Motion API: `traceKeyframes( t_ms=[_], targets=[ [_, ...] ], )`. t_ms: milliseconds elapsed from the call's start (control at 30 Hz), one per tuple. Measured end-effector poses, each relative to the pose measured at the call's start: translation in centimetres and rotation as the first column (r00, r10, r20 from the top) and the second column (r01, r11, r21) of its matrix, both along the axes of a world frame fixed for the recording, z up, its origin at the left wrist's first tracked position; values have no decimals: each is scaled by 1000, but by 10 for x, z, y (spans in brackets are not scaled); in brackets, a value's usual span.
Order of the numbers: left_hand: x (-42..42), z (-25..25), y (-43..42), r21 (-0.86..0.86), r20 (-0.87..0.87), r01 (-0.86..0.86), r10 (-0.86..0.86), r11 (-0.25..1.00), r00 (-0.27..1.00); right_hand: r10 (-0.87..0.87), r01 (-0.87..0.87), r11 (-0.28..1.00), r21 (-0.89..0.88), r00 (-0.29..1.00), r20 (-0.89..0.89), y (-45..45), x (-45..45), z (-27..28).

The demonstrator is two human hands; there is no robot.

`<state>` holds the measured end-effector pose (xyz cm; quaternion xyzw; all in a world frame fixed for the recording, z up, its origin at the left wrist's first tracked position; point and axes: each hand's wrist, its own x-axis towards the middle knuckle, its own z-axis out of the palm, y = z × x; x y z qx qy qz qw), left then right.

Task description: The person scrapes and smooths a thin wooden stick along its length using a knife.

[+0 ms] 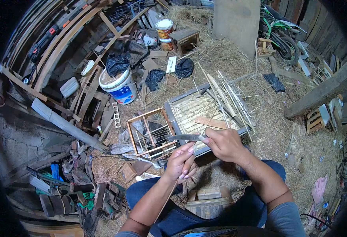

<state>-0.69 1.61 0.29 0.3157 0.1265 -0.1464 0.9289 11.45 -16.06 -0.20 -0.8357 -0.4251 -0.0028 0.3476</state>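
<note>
My right hand (pixel 223 145) is closed round the handle of a knife (pixel 183 137), whose blade points left. Just below the blade, my left hand (pixel 181 162) pinches a thin stick (pixel 166 205), which runs down past my left forearm. The knife lies close to the stick's upper end; whether they touch is hard to tell. Beyond my hands is a slatted panel (pixel 189 112) in a dark frame, with a flat wooden piece (pixel 211 122) on it. To its left stands a small wooden frame with thin rods (pixel 151 134).
A bundle of split sticks (pixel 228 96) lies on the panel's right side. A white bucket (pixel 120 87) stands at the upper left. Under my hands is a small wooden block (pixel 209 202) between my knees. A wooden post (pixel 319 93) slants at the right.
</note>
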Motion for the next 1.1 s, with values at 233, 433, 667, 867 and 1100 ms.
traceKeyframes(
  t_ms=[233,433,667,867,1100],
  targets=[
    [-3,2,-2,30,38,43,-44,999,998,-201,201,980,-5,980,14,-17,37,-13],
    [-3,-13,-4,384,59,-19,-4,923,998,-57,58,996,63,998,-19,-3,-2,2],
    [-5,-12,-5,286,34,-21,12,958,999,41,-42,999,29,999,10,-1,-14,5],
    [-2,1,-4,95,32,-23,20,995,999,-89,94,993,-69,994,70,-11,19,-11],
    [-3,-3,-5,287,67,-6,-14,958,998,-157,159,985,68,987,-33,-6,6,3]
  ],
)
